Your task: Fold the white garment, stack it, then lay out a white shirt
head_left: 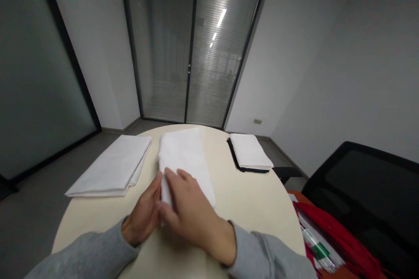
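A long folded white cloth (186,157) lies in the middle of a round cream table (248,196), running away from me. My right hand (190,209) lies flat on its near end, fingers stretched out and pressing down. My left hand (145,213) is against the cloth's near left edge, its fingers tucked at the edge and partly hidden behind the right hand. Both arms wear grey sleeves.
A larger folded white cloth (113,168) lies on the table's left side. A small stack of folded white cloth (250,151) rests on something black at the far right. A black mesh chair (366,192) and red items (330,235) stand to the right. Blinds cover the glass doors (196,48) ahead.
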`<state>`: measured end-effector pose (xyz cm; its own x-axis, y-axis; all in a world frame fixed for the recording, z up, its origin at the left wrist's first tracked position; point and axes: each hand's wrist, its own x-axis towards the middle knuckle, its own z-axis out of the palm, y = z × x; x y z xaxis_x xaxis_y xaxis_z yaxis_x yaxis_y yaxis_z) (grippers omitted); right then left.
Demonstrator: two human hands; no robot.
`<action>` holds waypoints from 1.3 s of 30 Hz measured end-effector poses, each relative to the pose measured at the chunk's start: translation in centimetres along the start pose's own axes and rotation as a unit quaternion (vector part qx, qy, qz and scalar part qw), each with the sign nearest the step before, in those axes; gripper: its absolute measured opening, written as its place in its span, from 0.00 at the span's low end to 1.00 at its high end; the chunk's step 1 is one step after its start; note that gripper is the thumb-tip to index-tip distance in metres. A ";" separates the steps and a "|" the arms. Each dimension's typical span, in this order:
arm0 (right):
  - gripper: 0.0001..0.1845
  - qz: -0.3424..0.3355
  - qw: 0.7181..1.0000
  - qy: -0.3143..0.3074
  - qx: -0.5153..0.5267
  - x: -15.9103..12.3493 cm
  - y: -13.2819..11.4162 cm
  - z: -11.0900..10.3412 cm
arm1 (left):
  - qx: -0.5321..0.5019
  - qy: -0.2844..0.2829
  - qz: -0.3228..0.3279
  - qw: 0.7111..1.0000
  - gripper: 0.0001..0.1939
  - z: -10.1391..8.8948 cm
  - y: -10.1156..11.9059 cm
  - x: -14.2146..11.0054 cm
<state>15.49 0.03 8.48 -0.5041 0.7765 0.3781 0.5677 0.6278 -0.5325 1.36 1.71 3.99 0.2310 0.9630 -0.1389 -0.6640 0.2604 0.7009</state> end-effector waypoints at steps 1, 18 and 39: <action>0.41 -0.024 0.999 -0.019 -0.032 -0.5 -0.4 0.9 | -0.021 0.029 -0.023 0.999 0.26 0.0 0.1 0.1; 0.39 0.228 0.900 0.114 0.353 -1.9 7.3 -1.9 | -0.009 0.031 -0.083 0.996 0.36 -1.2 0.4 -0.4; 0.26 0.313 0.774 0.174 0.522 -1.8 12.6 -10.4 | 0.335 -0.016 -0.029 0.942 0.29 -3.0 0.0 0.2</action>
<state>30.32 7.07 8.95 -0.0338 0.9924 -0.1179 -0.2968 -0.1226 -0.9470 -0.71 2.10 1.88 0.2815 0.9432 -0.1763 -0.0542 0.1991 0.9785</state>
